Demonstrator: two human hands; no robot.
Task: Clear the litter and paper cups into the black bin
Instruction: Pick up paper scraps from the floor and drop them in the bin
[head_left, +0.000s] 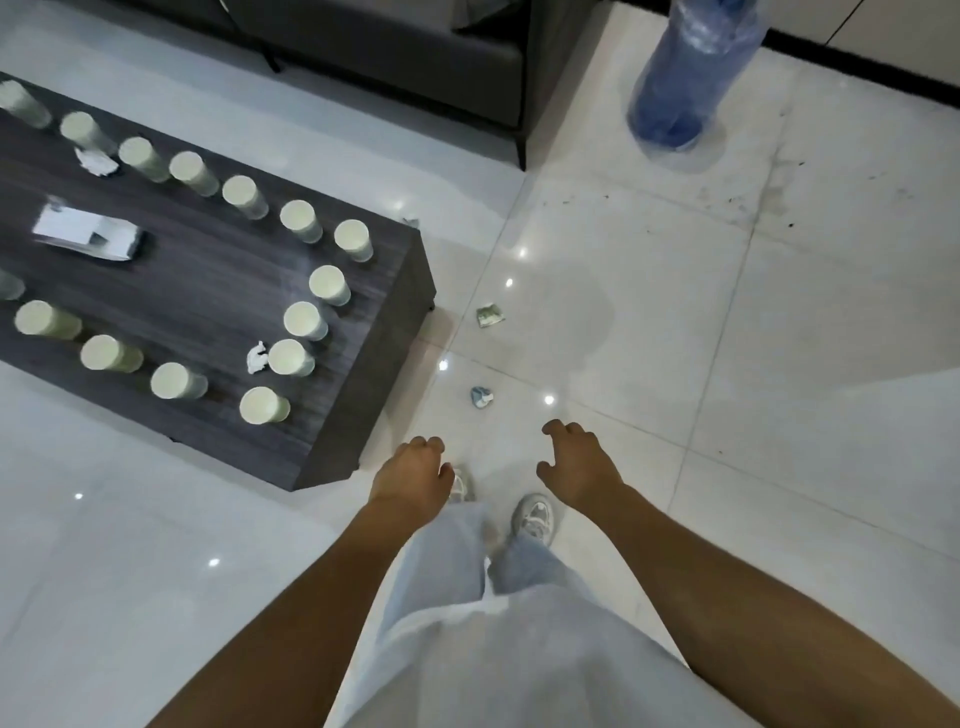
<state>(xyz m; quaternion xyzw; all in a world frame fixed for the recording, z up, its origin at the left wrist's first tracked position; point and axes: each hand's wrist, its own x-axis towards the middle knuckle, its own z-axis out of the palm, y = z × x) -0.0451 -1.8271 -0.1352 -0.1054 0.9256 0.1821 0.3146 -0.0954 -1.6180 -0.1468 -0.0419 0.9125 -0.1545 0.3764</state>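
Far to the left of our left hand (413, 475), the low dark wood-grain counter (363, 374) carries a ring of pale paper cups (264, 406), all upright, with a crumpled white tissue (256, 357) just beside one cup, a second white wad (96, 161) further back, and a flat silver-white packet (85, 235) in the middle. Our left hand hangs empty, fingers loosely curled, above the white tiled floor (675, 338) near the counter's corner. Ahead of both hands, a small blue-and-white scrap (482, 397) lies on the floor, and a greenish crumpled wrapper (490, 315) lies beyond it. Our right hand (576, 465) is also empty, fingers half spread and relaxed. Far beyond the right hand stands a tall blue plastic-wrapped cylinder (685, 78). We cannot see the black bin anywhere, so none of the litter looks binned yet.

We judge the risks to be these: the scraps lie flat on glossy tile, so a pinch may slide them away; our grey shoes (535, 517) stand close and could step on the nearer one; and reaching across the crowded cups could topple neighbours, spilling anything inside.
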